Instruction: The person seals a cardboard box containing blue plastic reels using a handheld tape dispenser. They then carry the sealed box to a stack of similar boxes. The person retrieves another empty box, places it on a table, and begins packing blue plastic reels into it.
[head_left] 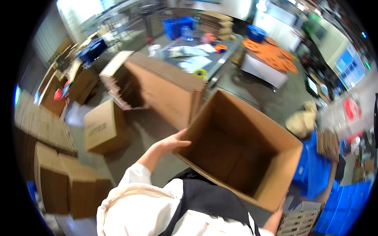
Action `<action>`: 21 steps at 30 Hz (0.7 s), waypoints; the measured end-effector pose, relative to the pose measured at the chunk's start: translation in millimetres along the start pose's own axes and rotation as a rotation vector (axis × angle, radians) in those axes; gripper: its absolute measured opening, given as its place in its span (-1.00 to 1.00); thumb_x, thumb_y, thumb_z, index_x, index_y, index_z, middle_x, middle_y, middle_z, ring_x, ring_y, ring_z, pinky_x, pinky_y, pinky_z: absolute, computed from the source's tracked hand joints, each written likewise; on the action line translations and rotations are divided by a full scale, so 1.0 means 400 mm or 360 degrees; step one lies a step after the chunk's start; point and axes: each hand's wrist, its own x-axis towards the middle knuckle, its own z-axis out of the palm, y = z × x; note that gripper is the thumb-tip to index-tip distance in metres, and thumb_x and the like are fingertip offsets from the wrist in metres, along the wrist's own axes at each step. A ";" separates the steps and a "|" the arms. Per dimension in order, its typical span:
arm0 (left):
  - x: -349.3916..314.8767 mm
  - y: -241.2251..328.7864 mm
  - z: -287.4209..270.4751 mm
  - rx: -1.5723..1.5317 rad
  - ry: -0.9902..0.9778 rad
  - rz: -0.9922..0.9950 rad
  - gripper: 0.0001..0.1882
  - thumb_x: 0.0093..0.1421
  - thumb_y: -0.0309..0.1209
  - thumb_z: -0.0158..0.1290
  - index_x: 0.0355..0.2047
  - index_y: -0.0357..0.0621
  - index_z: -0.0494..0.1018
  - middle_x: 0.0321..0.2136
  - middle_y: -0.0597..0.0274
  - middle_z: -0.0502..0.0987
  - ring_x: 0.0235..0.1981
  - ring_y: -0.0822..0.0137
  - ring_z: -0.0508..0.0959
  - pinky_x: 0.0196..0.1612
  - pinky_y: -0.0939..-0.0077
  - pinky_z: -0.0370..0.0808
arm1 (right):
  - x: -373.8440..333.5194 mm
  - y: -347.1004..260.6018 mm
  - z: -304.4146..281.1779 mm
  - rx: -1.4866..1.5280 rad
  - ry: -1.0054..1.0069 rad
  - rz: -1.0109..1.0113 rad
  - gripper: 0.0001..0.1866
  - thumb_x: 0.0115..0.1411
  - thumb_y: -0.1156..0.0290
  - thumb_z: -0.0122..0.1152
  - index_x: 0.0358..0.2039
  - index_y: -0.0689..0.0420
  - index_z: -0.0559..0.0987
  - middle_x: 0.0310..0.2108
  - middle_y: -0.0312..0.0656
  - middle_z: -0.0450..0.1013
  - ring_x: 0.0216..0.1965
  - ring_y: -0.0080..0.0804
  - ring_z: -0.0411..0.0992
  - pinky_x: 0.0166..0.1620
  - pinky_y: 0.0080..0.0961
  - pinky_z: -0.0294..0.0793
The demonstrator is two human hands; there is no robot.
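Note:
An open-topped brown cardboard box (289, 155) is held in front of my body, tilted so that its bare inside shows. My left hand (171, 143) grips its left corner, with the thumb over the rim and the other fingers against the outer side. At the near right corner my right hand (278, 215) is pressed to the outside of the box; most of its fingers are hidden behind the cardboard. Just beyond my left hand stands a bundle of flattened cartons (169, 86) on edge. A closed carton (104, 128) sits on the floor to the left.
A work table (224, 67) with papers, tape and a blue bin (177, 27) is ahead. Orange discs (269, 55) cover a white stand at the far right. Blue crates (340, 208) and a slatted crate (299, 222) stand near right; more cartons (51, 177) line the left.

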 end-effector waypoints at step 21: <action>1.356 0.496 0.109 0.0647 0.0375 0.0737 -0.46 0.06 -0.60 -0.02 0.09 0.07 0.38 -0.30 -0.10 0.54 -0.30 0.02 0.56 -0.20 0.28 0.46 | 0.747 -0.277 -0.018 -0.0105 0.0905 0.0026 -0.34 0.23 0.00 0.06 0.18 0.18 0.24 0.05 -0.09 0.34 0.03 -0.26 0.34 0.05 -0.29 0.35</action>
